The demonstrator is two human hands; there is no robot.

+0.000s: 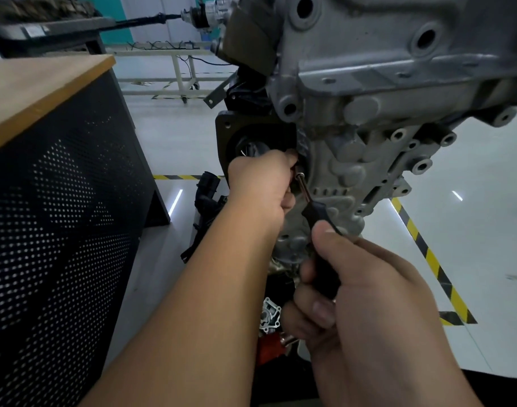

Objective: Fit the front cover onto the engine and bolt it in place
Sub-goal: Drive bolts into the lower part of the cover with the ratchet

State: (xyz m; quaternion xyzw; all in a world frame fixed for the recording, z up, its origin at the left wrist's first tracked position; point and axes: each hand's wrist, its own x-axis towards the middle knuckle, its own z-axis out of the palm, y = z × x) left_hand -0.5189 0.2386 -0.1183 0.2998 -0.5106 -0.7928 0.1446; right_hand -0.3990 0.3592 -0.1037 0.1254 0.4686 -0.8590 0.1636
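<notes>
The right hand [360,292] is gripping the ratchet [313,212] handle while the left hand [260,183] is steadying its head on a front cover [348,168] bolt.

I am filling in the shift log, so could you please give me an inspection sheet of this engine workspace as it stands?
Surface: glossy grey floor with yellow-black hazard tape.
Job's things: front cover sits against the engine; several bolt holes look empty. Black-handled ratchet wrench is set at the cover's left edge.
Clutter: loose black parts and a small cast metal part on the floor.
Hands: left hand holds the wrench head; right hand grips the handle.
Cables: black wires around the white frame.
Surroundings: perforated black cabinet with wooden top, on the left.
</notes>
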